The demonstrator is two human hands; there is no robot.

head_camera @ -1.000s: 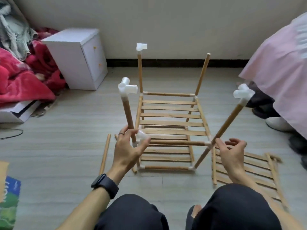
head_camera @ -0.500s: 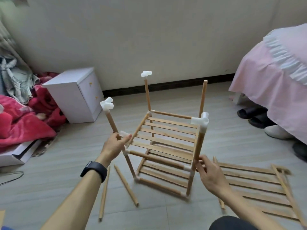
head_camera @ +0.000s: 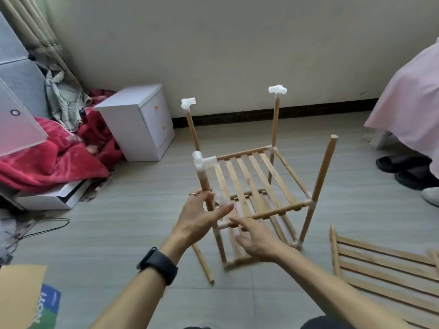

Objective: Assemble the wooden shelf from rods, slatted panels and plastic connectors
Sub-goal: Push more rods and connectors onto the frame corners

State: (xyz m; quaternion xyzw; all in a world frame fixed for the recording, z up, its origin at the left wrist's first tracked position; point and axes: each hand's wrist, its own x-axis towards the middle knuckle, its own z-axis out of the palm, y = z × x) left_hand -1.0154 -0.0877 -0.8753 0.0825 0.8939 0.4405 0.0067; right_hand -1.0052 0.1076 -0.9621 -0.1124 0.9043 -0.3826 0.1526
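Shelf [head_camera: 268,177] upright beside left hand [head_camera: 202,217]

Plain cream wall [head_camera: 237,43] at back, dark skirting board [head_camera: 261,113] along its foot. Grey wood-look plank floor [head_camera: 118,229]. Small white two-drawer cabinet [head_camera: 135,119] near the wall, left of centre. Left of it: crumpled red blanket [head_camera: 47,162], grey-green clothes [head_camera: 61,98] heaped behind, flat white box [head_camera: 52,198] under the blanket's edge. Grey panel wardrobe [head_camera: 19,74] and ribbed beige curtain [head_camera: 35,27] at far left. Right edge: pink bed cover [head_camera: 408,103], black slippers [head_camera: 403,167] on the floor beside it. Thin black cable [head_camera: 47,224] lower left. Light soft, even.
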